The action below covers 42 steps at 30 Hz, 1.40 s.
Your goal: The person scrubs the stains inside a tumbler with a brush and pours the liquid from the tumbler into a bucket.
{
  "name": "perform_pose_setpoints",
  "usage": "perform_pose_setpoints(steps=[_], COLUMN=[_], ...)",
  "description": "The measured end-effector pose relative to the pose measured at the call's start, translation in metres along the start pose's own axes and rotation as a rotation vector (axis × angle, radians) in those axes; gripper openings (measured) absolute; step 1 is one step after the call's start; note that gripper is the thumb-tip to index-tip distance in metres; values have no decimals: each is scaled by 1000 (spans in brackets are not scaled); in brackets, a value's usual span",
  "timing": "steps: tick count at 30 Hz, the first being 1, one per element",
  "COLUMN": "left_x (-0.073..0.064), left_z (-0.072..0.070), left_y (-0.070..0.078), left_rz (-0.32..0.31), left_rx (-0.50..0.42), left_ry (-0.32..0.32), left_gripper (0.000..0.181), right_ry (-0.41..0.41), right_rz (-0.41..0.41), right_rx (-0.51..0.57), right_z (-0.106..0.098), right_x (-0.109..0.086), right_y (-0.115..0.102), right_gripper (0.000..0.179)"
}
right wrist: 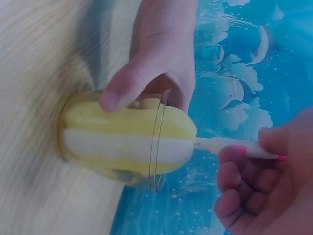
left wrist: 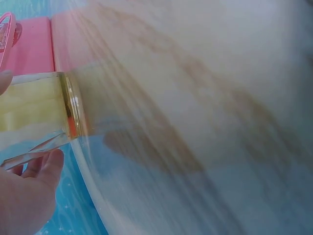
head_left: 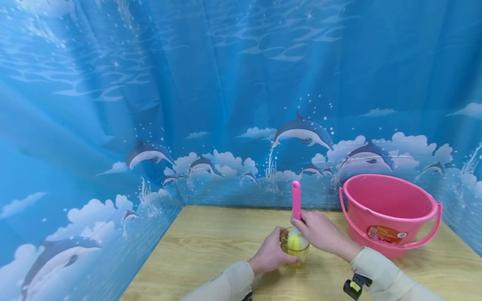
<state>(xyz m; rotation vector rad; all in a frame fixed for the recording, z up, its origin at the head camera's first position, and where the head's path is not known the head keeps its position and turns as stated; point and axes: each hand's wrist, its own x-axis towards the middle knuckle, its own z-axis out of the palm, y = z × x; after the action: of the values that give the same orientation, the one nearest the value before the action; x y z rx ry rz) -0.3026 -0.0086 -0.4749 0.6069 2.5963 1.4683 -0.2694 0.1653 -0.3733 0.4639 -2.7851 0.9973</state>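
A yellow-tinted clear glass cup [head_left: 303, 253] stands upright on the table, and my left hand [head_left: 270, 253] grips it around the side. My right hand [head_left: 323, 233] pinches the pink-and-white handle of a sponge cup brush [head_left: 296, 200] that points upward. In the right wrist view the brush's yellow-and-white sponge head [right wrist: 128, 146] fills most of the cup, its top bulging past the rim. There the left thumb lies along the cup's outer wall. The left wrist view shows the cup's base [left wrist: 73, 105] close to the wooden surface, with left fingertips beside the glass.
A pink bucket [head_left: 380, 234] with its handle hanging down in front stands on the right of the light wood table [head_left: 211, 228]. A blue curtain [head_left: 226, 83] printed with dolphins and clouds encloses the back and sides. A dark strap with a wrist camera [head_left: 355, 286] sits on the right sleeve.
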Motion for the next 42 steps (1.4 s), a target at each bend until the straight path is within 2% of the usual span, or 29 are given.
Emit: perform_pose_setpoints(steps=[10,15,18,23,28,36,42], left_x=[0,0,0,1,1,1,3], left_z=[2,3,2,1,0,0,1], left_y=[0,0,0,1,0,-2,-1], left_rz=[2,0,-2,-9,-9,-16,-19], left_rx=[-14,-12,-11,-21,-26,-43,-23], left_ry=[-7,-16,-14,-22,-18,-28,-23], left_gripper=[75,76,76,76,78,75,76], right_ry=[-1,-15,-12,-3,-17,-38,-30], right_rz=[108,73,41,37,20,75,57], right_rx=[143,177,135,48,30,134,161], right_z=[3,2,1,-1,-3,-3,1], right_x=[-2,-4,-4,-4,-3,-1,-1], right_y=[0,5,7,7,2,1,8], right_gripper=[18,20,19,16,16,17,17])
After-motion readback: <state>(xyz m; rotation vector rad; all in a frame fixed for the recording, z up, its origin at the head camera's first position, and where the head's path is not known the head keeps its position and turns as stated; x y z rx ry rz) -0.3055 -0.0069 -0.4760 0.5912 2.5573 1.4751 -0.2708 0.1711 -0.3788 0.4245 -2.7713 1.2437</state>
